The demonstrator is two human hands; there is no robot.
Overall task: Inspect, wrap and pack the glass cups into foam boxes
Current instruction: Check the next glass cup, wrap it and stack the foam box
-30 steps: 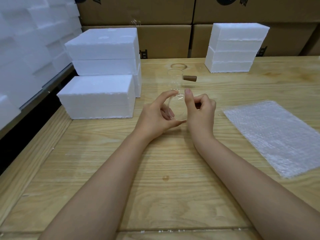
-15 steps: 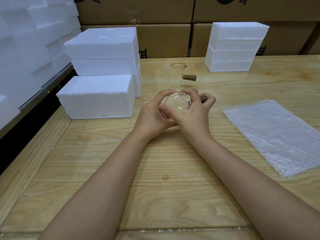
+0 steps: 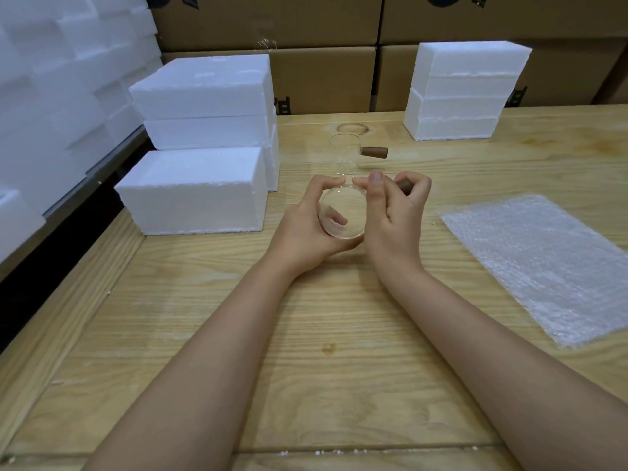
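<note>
While held over the tabletop (image 3: 306, 334) at centre, item one, a clear glass cup (image 3: 341, 215), lies tipped with one round end toward the camera. The left hand (image 3: 302, 229) is curled round its wall, and the right hand (image 3: 390, 215) pinches its brown wooden handle (image 3: 405, 186).

Item two: second glass cup (image 3: 344, 158), upright on the tabletop just behind, handle pointing right.

Bubble wrap sheet (image 3: 543, 263): flat, to the right.

Left foam boxes (image 3: 193, 192): stacked beside the hands.

Right foam stack (image 3: 465, 90): far side.

Cardboard cartons (image 3: 323, 73): behind.
</note>
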